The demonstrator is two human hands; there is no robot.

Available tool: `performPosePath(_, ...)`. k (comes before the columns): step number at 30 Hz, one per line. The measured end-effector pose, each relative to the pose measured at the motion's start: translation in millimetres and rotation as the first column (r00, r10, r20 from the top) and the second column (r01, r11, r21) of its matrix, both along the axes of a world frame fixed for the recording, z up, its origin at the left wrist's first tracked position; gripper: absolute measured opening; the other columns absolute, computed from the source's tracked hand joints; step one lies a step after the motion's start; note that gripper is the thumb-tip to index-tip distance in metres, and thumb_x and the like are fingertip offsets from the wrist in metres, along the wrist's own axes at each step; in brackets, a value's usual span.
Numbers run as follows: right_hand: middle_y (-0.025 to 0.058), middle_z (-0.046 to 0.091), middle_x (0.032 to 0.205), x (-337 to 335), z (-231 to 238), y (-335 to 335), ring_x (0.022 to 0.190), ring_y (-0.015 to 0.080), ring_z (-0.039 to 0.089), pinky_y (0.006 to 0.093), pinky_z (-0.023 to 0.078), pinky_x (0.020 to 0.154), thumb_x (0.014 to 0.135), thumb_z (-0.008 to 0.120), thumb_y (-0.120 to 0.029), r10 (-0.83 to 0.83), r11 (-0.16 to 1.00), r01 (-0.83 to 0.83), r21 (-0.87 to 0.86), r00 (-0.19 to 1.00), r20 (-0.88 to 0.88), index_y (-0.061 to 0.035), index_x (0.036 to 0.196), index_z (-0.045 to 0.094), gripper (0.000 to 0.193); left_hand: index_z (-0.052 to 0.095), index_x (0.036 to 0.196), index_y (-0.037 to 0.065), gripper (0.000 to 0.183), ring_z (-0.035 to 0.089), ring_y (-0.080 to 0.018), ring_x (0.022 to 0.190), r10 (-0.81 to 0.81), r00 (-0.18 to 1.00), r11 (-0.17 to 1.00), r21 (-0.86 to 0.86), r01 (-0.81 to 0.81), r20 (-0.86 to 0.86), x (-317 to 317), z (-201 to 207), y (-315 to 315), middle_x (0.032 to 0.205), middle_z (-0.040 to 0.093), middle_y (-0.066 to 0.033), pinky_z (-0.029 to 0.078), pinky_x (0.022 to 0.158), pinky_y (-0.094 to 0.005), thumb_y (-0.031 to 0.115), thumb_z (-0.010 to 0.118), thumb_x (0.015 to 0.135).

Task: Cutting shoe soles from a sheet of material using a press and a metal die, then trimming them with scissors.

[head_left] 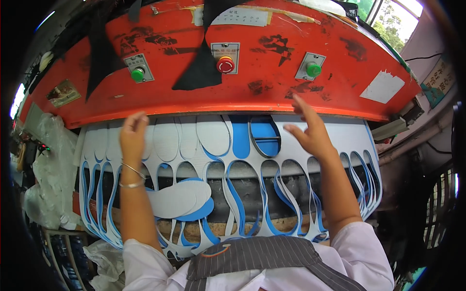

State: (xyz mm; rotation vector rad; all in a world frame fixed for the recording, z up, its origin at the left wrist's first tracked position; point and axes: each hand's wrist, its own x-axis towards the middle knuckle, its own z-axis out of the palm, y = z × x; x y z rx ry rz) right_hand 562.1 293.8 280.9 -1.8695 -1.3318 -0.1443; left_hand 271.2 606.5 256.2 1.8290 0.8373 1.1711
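My left hand (133, 135) is raised over the left part of a white foam sheet (335, 140) with blue layers, its fingers loosely bent and nothing visible in them. Over the sheet's right side, my right hand (310, 130) is open, thumb apart from the fingers, below a green push button (313, 70). Between the hands stands a sole-shaped cutting die (278, 140) with a crossbar, blue foam showing inside it. A small stack of cut white and blue insoles (177, 200) lies beside my left forearm, on the strips of the cut-out sheet.
The red press beam (184, 99) spans the far side, bearing a red stop button (225, 64) and another green button (138, 74). Black fabric scraps (201, 72) hang over it. Clear plastic bags (53, 169) are at the left. Cut foam strips (235, 194) drape toward me.
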Motion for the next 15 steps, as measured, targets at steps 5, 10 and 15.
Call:
performPosePath(5,0.0107,0.057,0.091,-2,58,47,0.081,0.0209,0.057,0.0336,0.047,0.074,0.079,0.071,-0.018,-0.160,0.937,0.212,0.279,0.967,-0.200,-0.0009,0.113,0.048,0.044,0.064,0.092,0.001,0.026,0.060,-0.0150,0.086,0.144,0.966,0.956,0.222,-0.192,0.216,-10,55,43,0.090,0.065,-0.0080,0.047,0.077,-0.0275,0.023,0.052,0.093)
performPosePath(10,0.0067,0.058,0.073,10,62,66,0.064,0.0156,0.056,0.0312,0.046,0.058,0.082,0.067,-0.014,-0.436,0.879,0.407,0.249,0.897,0.070,-0.0017,0.089,0.050,0.021,0.052,0.074,-0.002,0.025,0.049,-0.0263,0.062,0.078,0.992,0.812,0.583,-0.008,-0.095,24,89,41,0.068,0.050,-0.0123,0.041,0.058,-0.0339,0.016,0.052,0.092)
performPosePath(15,0.0097,0.061,0.077,-13,48,35,0.067,0.0135,0.055,0.0290,0.045,0.061,0.083,0.065,-0.014,-0.247,0.919,0.316,0.235,0.927,-0.283,-0.0021,0.087,0.055,0.016,0.049,0.068,0.001,0.025,0.046,-0.0241,0.059,-0.072,0.985,0.838,0.526,0.145,-0.157,7,85,13,0.065,0.047,-0.0101,0.037,0.055,-0.0355,0.013,0.056,0.089)
